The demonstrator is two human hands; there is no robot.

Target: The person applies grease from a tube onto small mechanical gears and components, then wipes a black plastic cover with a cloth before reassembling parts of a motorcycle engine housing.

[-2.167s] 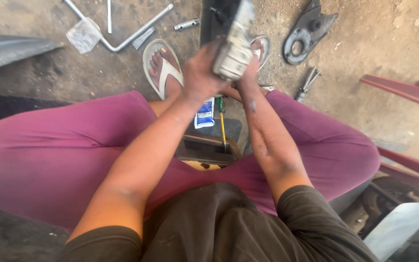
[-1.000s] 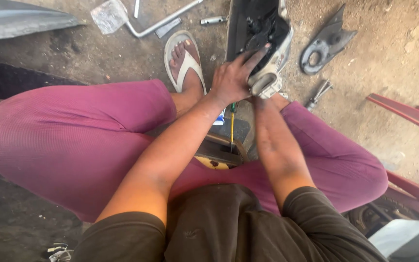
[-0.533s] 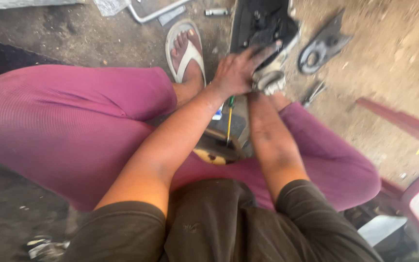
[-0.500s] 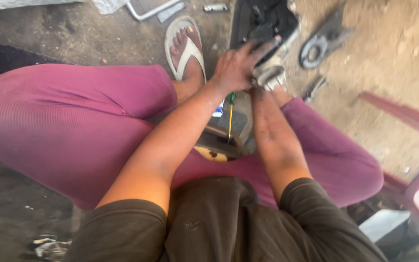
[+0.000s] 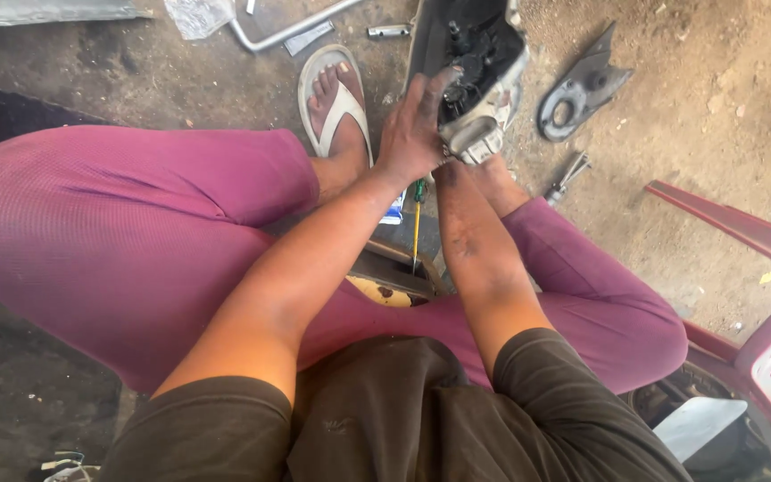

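The person sits low over a dirt floor [image 5: 689, 178], knees spread in magenta trousers [image 5: 136, 232]. Both hands meet at about 12 o'clock from the lap, on a dark machine housing [image 5: 475, 62] with a pale grey casing along its right and lower edge. The left hand [image 5: 414, 125] lies flat against the housing's left side, fingers spread and reaching up into its dark interior. The right hand [image 5: 466, 152] is mostly hidden beneath the left hand and the housing's lower corner; whether it grips or only props the part cannot be told. The housing stands tilted on the floor just beyond the feet.

At 11 o'clock a foot in a white flip-flop [image 5: 336, 98] rests beside the left wrist. A green-handled screwdriver [image 5: 417, 223] lies between the forearms, pointing toward the lap. At 1 o'clock a grey metal bracket [image 5: 577, 89] lies on the floor, with a small metal tool [image 5: 567, 178] just below it. A bent metal rod [image 5: 287, 31] lies at the top edge. A red panel [image 5: 742, 236] juts in at 3 o'clock.
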